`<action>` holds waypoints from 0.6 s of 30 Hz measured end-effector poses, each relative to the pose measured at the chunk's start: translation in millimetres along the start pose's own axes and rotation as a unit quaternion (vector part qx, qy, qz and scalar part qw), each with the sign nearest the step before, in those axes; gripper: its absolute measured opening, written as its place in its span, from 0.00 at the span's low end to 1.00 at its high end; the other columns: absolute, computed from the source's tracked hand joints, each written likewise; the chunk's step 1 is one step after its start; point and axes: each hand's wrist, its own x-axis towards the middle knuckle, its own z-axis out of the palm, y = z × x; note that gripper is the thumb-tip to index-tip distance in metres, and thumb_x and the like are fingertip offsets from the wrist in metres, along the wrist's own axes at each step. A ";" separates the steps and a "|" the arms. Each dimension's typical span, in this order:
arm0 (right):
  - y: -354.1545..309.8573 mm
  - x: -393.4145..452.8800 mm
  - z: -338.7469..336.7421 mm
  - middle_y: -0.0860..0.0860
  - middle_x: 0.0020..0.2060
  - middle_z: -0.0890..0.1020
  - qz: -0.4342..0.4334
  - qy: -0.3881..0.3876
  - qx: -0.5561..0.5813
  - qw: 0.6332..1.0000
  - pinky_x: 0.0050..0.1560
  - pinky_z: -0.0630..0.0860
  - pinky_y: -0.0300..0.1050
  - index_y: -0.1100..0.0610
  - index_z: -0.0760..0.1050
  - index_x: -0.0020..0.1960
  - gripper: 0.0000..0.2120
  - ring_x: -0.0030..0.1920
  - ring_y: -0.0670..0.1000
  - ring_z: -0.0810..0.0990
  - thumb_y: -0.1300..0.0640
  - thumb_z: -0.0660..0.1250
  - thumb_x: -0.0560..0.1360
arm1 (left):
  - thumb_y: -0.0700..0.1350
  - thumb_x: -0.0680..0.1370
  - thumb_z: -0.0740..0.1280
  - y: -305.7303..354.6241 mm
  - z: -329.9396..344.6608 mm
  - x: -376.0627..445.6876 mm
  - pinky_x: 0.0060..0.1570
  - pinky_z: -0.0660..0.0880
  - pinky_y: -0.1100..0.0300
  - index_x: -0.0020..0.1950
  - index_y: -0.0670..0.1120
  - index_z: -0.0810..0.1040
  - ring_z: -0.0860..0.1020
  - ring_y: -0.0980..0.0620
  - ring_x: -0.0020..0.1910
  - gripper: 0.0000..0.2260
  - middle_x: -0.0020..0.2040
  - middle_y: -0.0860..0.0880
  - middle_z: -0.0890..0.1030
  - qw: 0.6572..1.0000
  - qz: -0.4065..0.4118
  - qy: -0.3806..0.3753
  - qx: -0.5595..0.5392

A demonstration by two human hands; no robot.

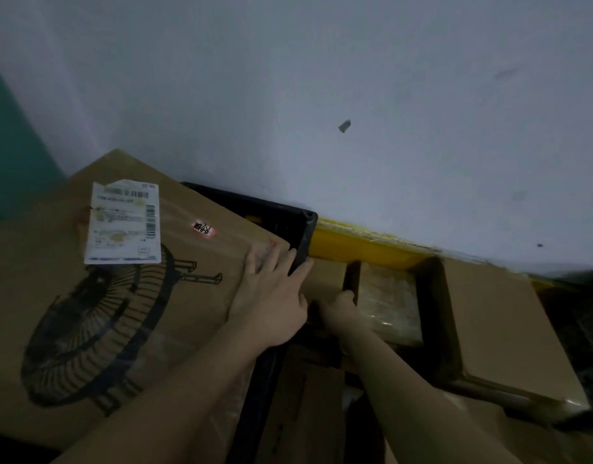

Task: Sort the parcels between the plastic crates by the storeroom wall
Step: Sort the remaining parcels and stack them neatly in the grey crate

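In the head view your left hand (271,296) lies flat, fingers straight, on the right edge of the big fan-printed carton (127,283) atop the black crate (301,236). Just right of that crate, your right hand (343,313), the nearer one, curls round the edge of a small glossy taped parcel (388,303) in the yellow crate (355,246), long axis toward the wall (321,95).

Print on white shipping label (124,224) too blurred to read. Large brown fan-printed cardboard box (121,313) hides most of black plastic crate (301,242). Right hand (343,313) fingers tucked behind open carton's flap, possibly gripping it.
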 end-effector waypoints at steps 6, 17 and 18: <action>4.9 2.7 2.5 0.61 0.67 0.72 0.000 0.037 0.070 0.997 0.58 0.74 0.53 0.61 0.57 0.74 0.28 0.65 0.62 0.73 0.60 0.67 0.79 | 0.56 0.79 0.53 -0.3 -2.5 -0.9 0.73 0.39 0.39 0.80 0.56 0.52 0.44 0.46 0.79 0.28 0.81 0.48 0.51 1.000 0.001 -0.007 -0.006; -9.2 -25.3 -37.9 0.56 0.62 0.76 -0.083 0.102 0.034 0.991 0.54 0.76 0.50 0.55 0.64 0.59 0.15 0.63 0.58 0.76 0.59 0.69 0.78 | 0.56 0.80 0.52 0.2 -6.2 -2.3 0.73 0.38 0.43 0.80 0.56 0.48 0.45 0.50 0.79 0.29 0.81 0.51 0.53 1.000 -0.014 -0.012 -0.026; -9.7 -30.0 -47.1 0.56 0.62 0.76 -0.092 0.110 0.035 0.989 0.55 0.76 0.51 0.54 0.64 0.58 0.15 0.63 0.58 0.76 0.59 0.69 0.78 | 0.57 0.81 0.51 0.1 -7.4 -2.5 0.74 0.38 0.43 0.80 0.55 0.48 0.45 0.50 0.79 0.29 0.81 0.51 0.53 0.999 -0.016 -0.017 -0.029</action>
